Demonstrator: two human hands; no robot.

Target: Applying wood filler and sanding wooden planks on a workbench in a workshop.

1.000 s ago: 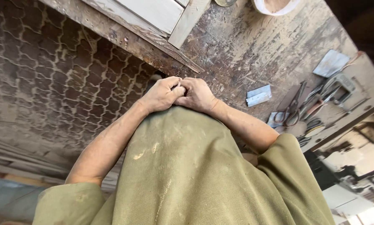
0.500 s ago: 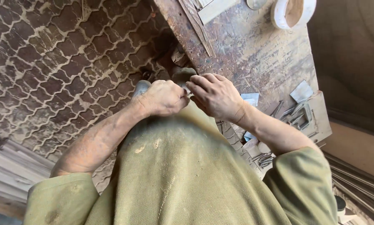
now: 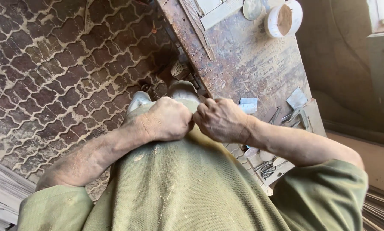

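Paved floor: interlocking dark blocks. Table: worn wood, carrying a white round tub with brown contents, kind not discernible, and metal hand tools at its near edge. Olive shirt fills the foreground. Left hand and right hand meet knuckle to knuckle at the shirt front, both curled closed, seemingly pinching the cloth; any small item inside is hidden. Judgement: fine gripping work; continuing calls for steady fingertip control.
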